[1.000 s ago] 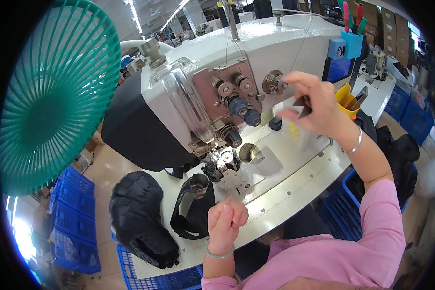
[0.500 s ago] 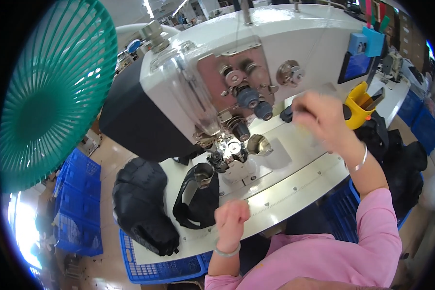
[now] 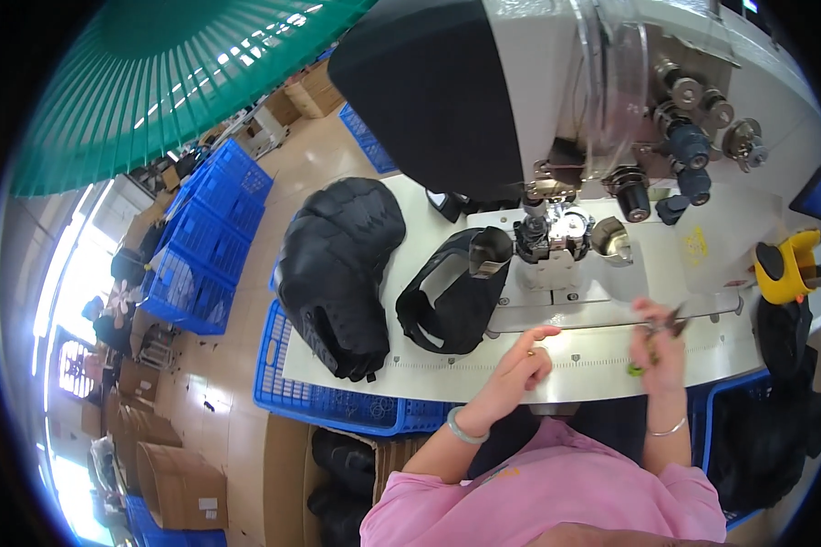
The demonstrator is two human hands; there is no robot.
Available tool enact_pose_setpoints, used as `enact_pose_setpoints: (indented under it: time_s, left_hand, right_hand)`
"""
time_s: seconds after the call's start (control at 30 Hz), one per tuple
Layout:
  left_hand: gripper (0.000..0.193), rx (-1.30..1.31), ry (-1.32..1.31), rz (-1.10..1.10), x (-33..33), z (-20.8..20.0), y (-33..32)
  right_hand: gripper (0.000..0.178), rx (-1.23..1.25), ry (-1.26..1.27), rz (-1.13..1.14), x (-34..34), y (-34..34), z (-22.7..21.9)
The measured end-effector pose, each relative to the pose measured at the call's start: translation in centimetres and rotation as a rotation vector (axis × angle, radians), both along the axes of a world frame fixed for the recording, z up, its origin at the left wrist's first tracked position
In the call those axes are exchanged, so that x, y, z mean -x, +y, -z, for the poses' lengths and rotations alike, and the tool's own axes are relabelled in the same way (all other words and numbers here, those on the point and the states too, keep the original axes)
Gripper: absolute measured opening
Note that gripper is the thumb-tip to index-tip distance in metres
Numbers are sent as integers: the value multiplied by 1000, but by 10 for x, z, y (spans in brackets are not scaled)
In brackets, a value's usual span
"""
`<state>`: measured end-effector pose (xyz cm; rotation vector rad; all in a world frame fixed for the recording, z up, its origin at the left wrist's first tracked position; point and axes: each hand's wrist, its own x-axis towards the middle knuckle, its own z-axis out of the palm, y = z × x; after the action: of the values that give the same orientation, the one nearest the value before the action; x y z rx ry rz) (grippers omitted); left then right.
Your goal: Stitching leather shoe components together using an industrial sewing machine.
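Snips, as near as the blur lets me judge, show as short dark blades with a touch of green lower in the grip (image 3: 676, 322). I have them in the right hand (image 3: 663, 360), fingers closed around them, over the front part of the surface (image 3: 597, 372). On the left hand (image 3: 513, 369) the index finger stretches out and the others curl; I cannot tell whether they pinch anything. Between the hands I get a bare pale strip, bounded by the surface's curved front edge and, behind, the sewing machine (image 3: 543, 91). Leftward, a looped black piece (image 3: 467, 319) and a black padded piece (image 3: 337, 264) take up the room; rightward, a yellow holder (image 3: 801, 263) stands near the right end.
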<state>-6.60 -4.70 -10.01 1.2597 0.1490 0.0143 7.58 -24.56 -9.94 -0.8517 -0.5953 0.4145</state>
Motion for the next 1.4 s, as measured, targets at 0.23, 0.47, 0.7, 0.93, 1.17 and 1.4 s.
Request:
enact_pose_setpoints:
  time_s: [0.23, 0.47, 0.7, 0.93, 1.17, 1.4]
  left_hand:
    - [41, -270, -15, -232, 10, 2, 21]
    - [31, -831, -210, -294, -1, -24, -15]
    - [36, -950, -584, -407, -8, -24, -32]
    - [37, -1004, -418, -337, -6, -6, -18]
    - [26, 88, -174, -197, -4, 2, -8]
    - [12, 565, -71, -63, -5, 6, -11]
  right_hand:
    - [27, -492, 454, -437, -10, -33, 5]
    - [15, 671, 78, -302, 32, 19, -13]
    - [9, 602, 94, -126, 38, 34, -7]
    - [10, 715, -152, -29, 38, 33, -3]
    - [12, 550, -694, 367, 26, 39, -20]
    - [15, 577, -650, 131, 12, 54, -20]
